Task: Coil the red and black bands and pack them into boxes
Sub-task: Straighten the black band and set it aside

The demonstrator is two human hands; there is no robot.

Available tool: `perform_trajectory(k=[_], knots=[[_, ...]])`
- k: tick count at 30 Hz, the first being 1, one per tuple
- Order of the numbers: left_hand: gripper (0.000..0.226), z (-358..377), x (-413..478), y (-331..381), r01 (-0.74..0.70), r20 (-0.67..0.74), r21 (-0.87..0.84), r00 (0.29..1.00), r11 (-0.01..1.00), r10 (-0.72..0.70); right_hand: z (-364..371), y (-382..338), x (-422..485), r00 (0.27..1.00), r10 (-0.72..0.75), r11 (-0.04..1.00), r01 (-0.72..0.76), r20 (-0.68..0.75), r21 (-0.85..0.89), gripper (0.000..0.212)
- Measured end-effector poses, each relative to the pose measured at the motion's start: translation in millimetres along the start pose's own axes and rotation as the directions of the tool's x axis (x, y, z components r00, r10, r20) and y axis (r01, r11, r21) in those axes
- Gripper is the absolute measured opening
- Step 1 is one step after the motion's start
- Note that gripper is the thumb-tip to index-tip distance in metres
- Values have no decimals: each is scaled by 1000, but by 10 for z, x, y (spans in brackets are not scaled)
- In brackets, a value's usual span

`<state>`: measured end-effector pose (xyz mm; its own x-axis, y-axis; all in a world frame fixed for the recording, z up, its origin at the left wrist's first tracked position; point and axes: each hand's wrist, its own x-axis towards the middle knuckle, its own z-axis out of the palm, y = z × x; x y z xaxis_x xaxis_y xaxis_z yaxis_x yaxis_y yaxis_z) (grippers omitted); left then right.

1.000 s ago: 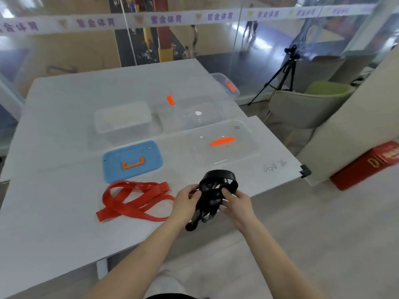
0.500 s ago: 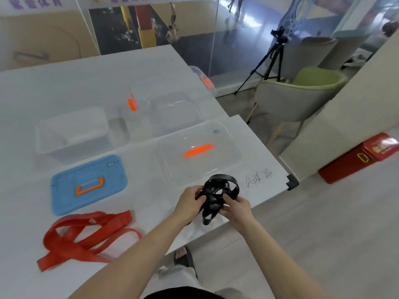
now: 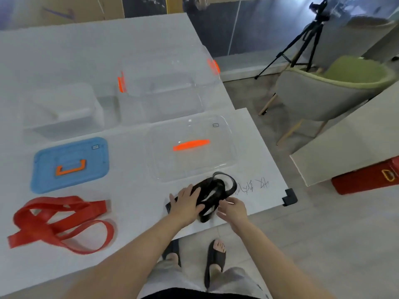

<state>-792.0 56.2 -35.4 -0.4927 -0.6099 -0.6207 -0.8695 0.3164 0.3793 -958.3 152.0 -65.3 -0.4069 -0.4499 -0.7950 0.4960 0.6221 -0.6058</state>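
Black band (image 3: 213, 186): partly coiled into overlapping loops, lying on the table (image 3: 133, 190) near its front right corner. The left hand (image 3: 186, 203) presses flat on top, and the right hand (image 3: 234, 210) has its fingers at the near edge.
Red band (image 3: 64, 203): uncoiled, a loose sprawl of flat crossing loops at front left, well apart from the black band.
Boxes: two, lids off, side by side farther back. The frosted box (image 3: 64, 124) is on the left, the clear box (image 3: 133, 113) with orange latches on the right.
Lids: the blue lid (image 3: 43, 182) and the clear lid (image 3: 224, 152) lie flat, one in front of each box.
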Motion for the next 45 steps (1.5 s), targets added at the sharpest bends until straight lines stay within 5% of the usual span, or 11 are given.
perform_trajectory(k=[6,12,30,37,45], knots=[[67,295,27,146,54,-30,98,998,994,-51,-189,-16,149,993,-105,895,115,47,-432,27],[66,268,45,295,121,-178,138,979,983,-95,-411,-204,135,955,-254,636,285,154,-717,30],[62,242,-186,381,143,-276,34,952,989,-128,-399,-527,-117,677,-474,-66,610,563,-789,32],[59,105,-714,38,215,-448,7,874,977,-189,105,-488,-333,509,-502,-223,705,700,-673,23],[61,142,-1272,-849,346,-475,-106,806,932,-354,1083,-294,-654,475,-380,-352,719,794,-599,32]])
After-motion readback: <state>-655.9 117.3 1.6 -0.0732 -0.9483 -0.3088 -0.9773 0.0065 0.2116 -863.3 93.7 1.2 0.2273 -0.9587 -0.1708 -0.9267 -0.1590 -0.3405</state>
